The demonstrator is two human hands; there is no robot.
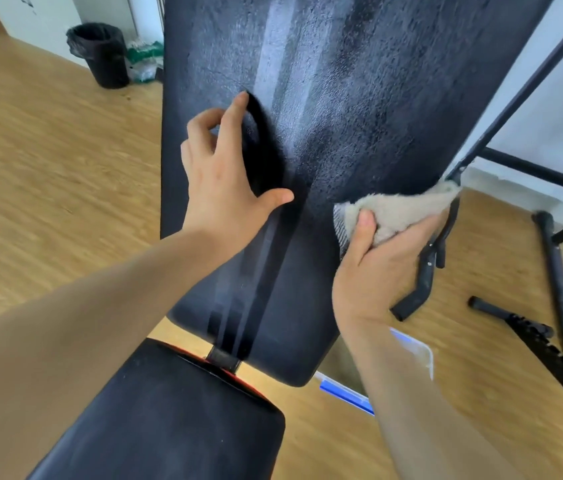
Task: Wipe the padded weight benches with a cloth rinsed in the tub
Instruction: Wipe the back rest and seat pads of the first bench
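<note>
Gripping a beige fluffy cloth (401, 209) in the right hand (373, 268), thumb on top and fingers curled beneath, bunched against the lower right edge of the black padded backrest (359, 98). Resting the left hand (224, 181) on the same pad, left of its pale centre stripe: forefinger stretched upward, thumb spread wide to the right, other fingers bent, holding nothing. Sloping up and away, top of the pad cut off by the picture's edge. Sitting just below it, a black padded seat (169, 417) with a red-trimmed edge, joined by a short black bracket, near end out of view. Peeking out behind the right forearm and the backrest's lower corner, on the wooden floor (48, 168), a clear plastic tub with blue handle (425, 351); contents hidden. Showing dark marks on the white wall (48, 15) at top left, too small and cut off to read. Standing near that wall, a black bin (103, 53) lined with a black bag, beside a blurred green-and-white bundle (143, 55) hard to make out. Rising at right, a black metal frame (529, 81), upper part cut off; lying beneath it on the floor, loose black tubes (557, 289), partly out of view.
</note>
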